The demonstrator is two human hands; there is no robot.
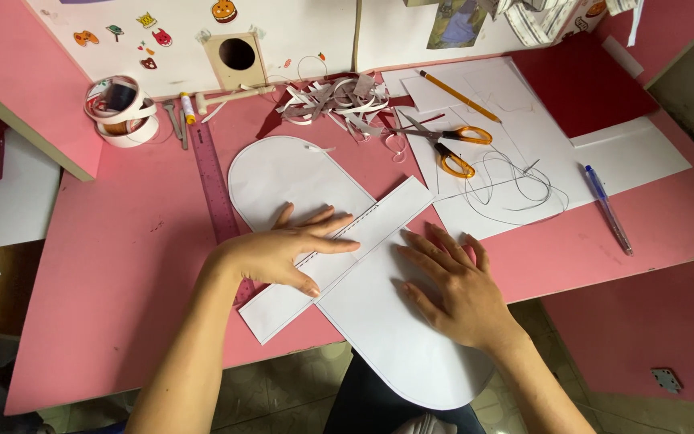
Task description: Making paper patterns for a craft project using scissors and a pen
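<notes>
The left hand lies flat, fingers spread, pinning a white card strip across the long rounded card; the right hand presses that card, gripping nothing. Its lower end overhangs the desk, so uneven pressure could skew the strip.

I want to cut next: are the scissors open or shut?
Open. The scissors lie on white paper, blades crossed and orange handles apart.

Under the left hand's fingers lay a strip of smooth, matt white paper. Beneath the right hand's fingers, the rounded sheet looked equally matt paper.
</notes>
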